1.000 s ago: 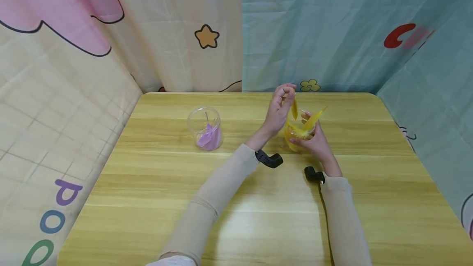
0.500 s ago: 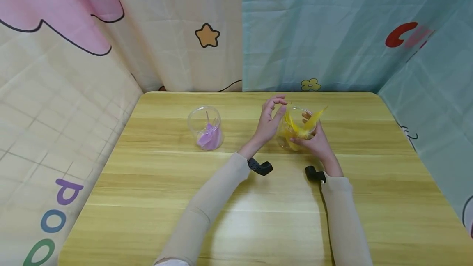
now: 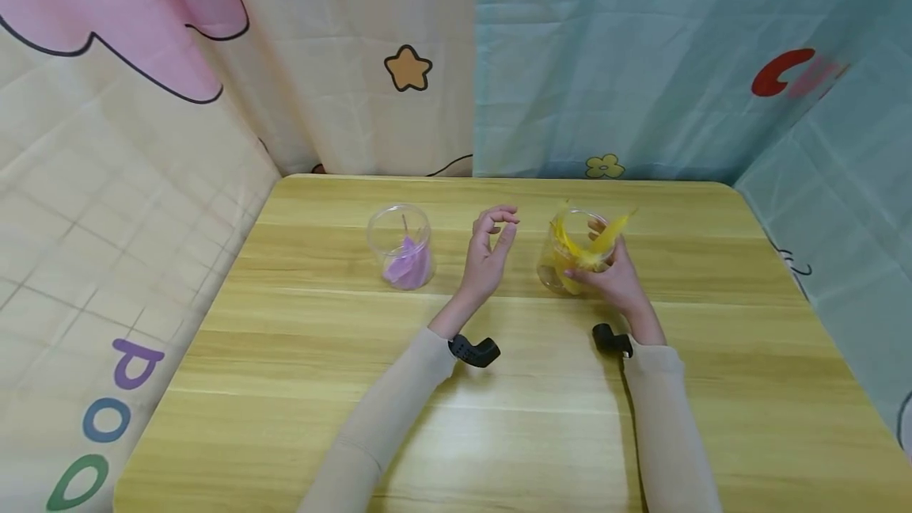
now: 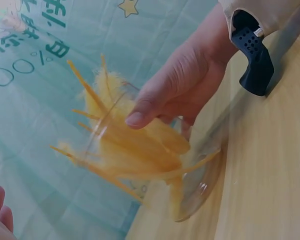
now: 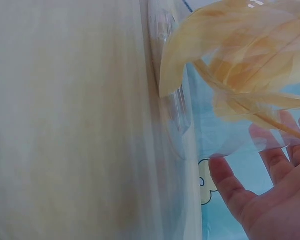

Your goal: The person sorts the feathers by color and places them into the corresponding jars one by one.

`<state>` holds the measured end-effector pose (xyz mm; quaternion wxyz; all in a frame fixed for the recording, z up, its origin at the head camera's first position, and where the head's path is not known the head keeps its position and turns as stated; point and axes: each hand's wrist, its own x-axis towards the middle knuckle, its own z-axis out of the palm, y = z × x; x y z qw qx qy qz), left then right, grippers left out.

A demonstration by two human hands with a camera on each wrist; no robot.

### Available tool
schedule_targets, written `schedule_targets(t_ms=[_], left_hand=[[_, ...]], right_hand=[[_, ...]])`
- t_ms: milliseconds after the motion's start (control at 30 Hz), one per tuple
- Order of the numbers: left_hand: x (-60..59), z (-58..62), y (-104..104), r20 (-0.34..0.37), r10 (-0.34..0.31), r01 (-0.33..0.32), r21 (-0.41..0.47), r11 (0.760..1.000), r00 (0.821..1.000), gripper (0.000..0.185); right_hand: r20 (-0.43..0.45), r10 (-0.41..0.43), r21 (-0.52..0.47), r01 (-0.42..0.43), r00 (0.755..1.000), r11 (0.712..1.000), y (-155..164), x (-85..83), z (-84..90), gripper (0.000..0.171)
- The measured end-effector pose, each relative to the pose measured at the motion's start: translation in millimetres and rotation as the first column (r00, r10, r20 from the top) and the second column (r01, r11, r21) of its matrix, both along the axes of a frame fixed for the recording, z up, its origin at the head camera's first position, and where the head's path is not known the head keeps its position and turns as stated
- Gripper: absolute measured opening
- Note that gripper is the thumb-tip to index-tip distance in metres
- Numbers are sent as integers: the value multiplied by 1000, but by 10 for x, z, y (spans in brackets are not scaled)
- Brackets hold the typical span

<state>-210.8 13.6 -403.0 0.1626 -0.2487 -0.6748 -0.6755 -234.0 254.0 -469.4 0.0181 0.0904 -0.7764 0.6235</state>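
On table (image 3: pixel 499 418): right hand (image 3: pixel 614 275) grips feather jar (image 3: pixel 570 256); left hand (image 3: pixel 486 256) empty.

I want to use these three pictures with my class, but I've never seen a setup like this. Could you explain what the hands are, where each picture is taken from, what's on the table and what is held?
A person works with two bare hands, wearing one camera on the head and a small black one on each wrist. The wide picture is the head view; the close-ups are the wrist views. On the wooden table stand a clear cup with purple feathers and a clear cup with yellow feathers. The right hand grips the yellow one. The left hand holds nothing, between the cups.
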Motion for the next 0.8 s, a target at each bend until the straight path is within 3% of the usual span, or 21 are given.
schedule_targets(t_ms=[100, 233, 400, 500, 667, 733, 800], left_hand=[[101, 36, -62, -42, -15, 14, -34, 999, 999, 8], [239, 98, -134, -99, -58, 45, -130, 990, 993, 10], [291, 166, -243, -116, -53, 28, -214, 976, 992, 11], [274, 187, -310, -116, -37, 10, -225, 974, 993, 11], [110, 34, -447, -171, 28, -66, -220, 973, 985, 12], [25, -24, -508, -226, 64, -115, -220, 969, 972, 12], [-20, -3, -577, -288, 102, -172, -228, 958, 952, 14]], right_hand=[[3, -5, -2, 5, 1000, 1000, 28, 3, -23, 101], [-8, 11, -30, -11, 1000, 999, 15, 82, 87, 101], [-22, 9, -44, -10, 1000, 999, -11, 138, 184, 101], [-14, 10, -39, -10, 1000, 999, -4, 154, 184, 101], [15, 28, -16, -28, 999, 999, 85, 146, 84, 109], [0, 35, 11, -35, 999, 999, 170, 144, 56, 113], [-11, 41, 42, -40, 999, 998, 283, 159, 70, 114]])
